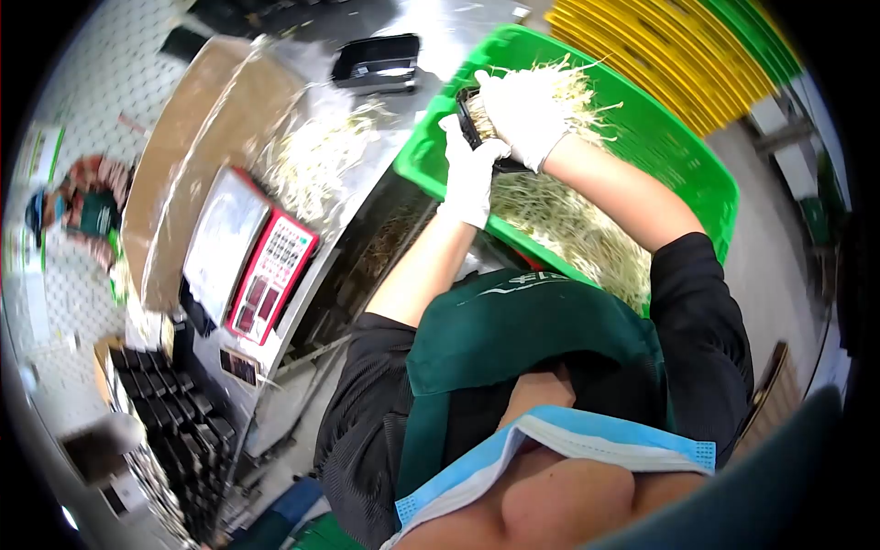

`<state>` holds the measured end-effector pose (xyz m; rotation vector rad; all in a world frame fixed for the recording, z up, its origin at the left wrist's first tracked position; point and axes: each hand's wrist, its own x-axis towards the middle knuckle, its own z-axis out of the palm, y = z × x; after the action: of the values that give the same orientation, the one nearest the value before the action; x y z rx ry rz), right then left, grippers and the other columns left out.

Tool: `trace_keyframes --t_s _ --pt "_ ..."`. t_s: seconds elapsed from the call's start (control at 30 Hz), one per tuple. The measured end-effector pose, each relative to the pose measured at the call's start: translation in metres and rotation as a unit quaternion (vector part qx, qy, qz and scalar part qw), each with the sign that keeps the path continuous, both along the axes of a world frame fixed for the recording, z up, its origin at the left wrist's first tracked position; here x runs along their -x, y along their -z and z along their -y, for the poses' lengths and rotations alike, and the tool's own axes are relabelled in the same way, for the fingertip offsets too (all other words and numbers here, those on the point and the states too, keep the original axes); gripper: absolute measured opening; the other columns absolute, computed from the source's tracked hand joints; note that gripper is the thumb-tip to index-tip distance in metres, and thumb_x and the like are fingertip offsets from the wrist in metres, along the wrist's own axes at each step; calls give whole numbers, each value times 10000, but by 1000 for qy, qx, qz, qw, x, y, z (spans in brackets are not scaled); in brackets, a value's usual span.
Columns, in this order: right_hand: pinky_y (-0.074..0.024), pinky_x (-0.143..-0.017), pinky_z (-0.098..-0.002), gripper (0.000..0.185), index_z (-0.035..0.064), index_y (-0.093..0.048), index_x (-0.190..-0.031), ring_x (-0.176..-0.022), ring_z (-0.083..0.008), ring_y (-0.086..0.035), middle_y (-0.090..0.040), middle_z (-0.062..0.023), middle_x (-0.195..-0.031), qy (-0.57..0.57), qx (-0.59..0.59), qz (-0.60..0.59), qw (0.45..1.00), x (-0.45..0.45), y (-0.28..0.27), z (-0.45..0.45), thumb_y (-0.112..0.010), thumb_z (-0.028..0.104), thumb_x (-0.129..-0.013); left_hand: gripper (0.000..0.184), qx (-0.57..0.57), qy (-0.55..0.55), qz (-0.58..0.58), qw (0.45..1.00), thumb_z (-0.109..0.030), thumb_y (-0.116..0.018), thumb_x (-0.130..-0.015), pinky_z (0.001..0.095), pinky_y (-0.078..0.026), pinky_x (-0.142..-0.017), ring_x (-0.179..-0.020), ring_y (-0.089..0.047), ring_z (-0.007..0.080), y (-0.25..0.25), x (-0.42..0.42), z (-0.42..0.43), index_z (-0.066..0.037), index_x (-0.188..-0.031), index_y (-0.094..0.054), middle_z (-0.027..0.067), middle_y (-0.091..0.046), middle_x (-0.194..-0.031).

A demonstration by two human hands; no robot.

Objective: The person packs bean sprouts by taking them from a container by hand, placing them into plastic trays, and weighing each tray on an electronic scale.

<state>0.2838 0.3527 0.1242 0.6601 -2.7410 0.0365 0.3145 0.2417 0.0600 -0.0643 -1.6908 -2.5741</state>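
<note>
My left hand, in a white glove, grips the near side of a small black tray, which is tilted over the left edge of a green crate. My right hand, also gloved, is closed over a bunch of pale thin stalks at the tray. The stalks' loose ends fan out to the right, and its fingertips reach the tray's far end. More greenish-white stalks lie inside the crate below both hands. My right hand hides part of the tray.
Left of the crate, a metal table holds a red scale, a pale stalk pile, another black tray, a cardboard box and a phone. Stacked black trays stand lower left. Yellow crates rise behind. A person is far left.
</note>
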Motion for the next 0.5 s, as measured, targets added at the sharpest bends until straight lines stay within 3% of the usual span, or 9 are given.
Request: trace_keyframes --t_s 0.03,0.1,0.23,0.33,0.37,0.43,0.5 --pt "-453 -757 -431 638 -24 -461 -1239 -824 -348 -581 -603 -183 -891 -49 -7 41 998 0 -12 26 -660 265 -705 500 -63 -17 -4 998 18 -607 -643 277 -508 -727 -861 -573 174 -2 -2 24 -29 -1112 -440 74 -559 -983" --pt "-455 -738 -436 676 -14 -467 -1221 -820 -344 -582 -603 -186 -894 -105 32 24 994 8 -18 88 -680 313 -669 548 -151 -84 -16 985 19 -589 -661 295 -524 -757 -897 -587 197 -14 -7 76 -18 -1185 -434 84 -571 -1020" --pt "-456 -720 -442 639 -6 -495 -1153 -806 -349 -584 -603 -193 -876 -263 69 7 962 14 -36 220 -677 365 -665 583 -164 -244 -85 952 50 -550 -654 312 -525 -806 -954 -590 227 -17 -10 201 -9 -1223 -438 111 -573 -1079" --pt "-467 -696 -449 559 12 -518 -1043 -801 -365 -590 -600 -195 -847 -349 95 15 932 10 -50 328 -666 422 -694 550 -205 -300 -87 928 2 -535 -661 320 -514 -824 -951 -589 243 -33 -27 301 -6 -1205 -456 113 -579 -1070" --pt "-478 -719 -446 525 21 -554 -969 -835 -348 -608 -615 -192 -869 -349 95 29 932 9 -47 363 -689 437 -679 545 -195 -310 -84 927 -13 -535 -665 326 -510 -833 -966 -583 242 -24 -30 337 -6 -1204 -458 115 -577 -1077" --pt "-486 -730 -442 528 22 -560 -1002 -852 -343 -616 -625 -198 -886 -357 79 71 928 -4 -65 413 -684 431 -691 593 -246 -339 -51 906 10 -572 -677 289 -484 -822 -993 -535 211 -46 -48 375 -14 -1251 -425 93 -528 -1118" --pt "-488 -742 -436 530 30 -570 -1024 -864 -335 -619 -632 -193 -912 -360 77 85 926 -5 -53 457 -682 429 -695 564 -221 -496 -21 840 -19 -596 -713 318 -452 -886 -1054 -510 230 -64 -52 395 -27 -1257 -449 102 -524 -1163"
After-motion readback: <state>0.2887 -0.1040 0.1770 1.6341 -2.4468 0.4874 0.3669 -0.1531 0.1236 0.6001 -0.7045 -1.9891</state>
